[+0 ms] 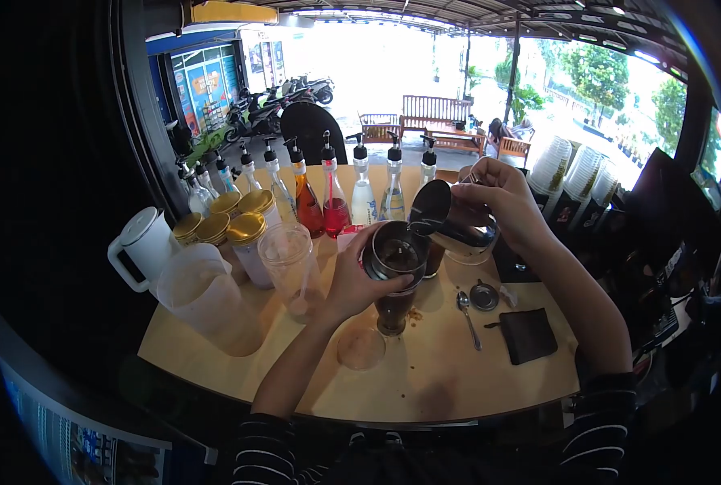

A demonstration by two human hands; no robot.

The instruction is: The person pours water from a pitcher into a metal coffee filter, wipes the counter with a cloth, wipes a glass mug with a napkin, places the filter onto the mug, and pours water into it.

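The left hand (356, 279) wrapped its fingers around the upper part of a glass (397, 305) of dark liquid over the desk (457, 384), while the right hand's (498, 198) fingers clasped a jug (470, 230) tipped at its rim. A spoon (469, 321), lid (483, 296) and pouch (529, 335) lay to the right.

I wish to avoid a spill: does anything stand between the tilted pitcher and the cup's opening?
Nothing visible does. The pitcher in the right hand has its mouth by the open cup; the left hand grips the cup's side, leaving the top uncovered.
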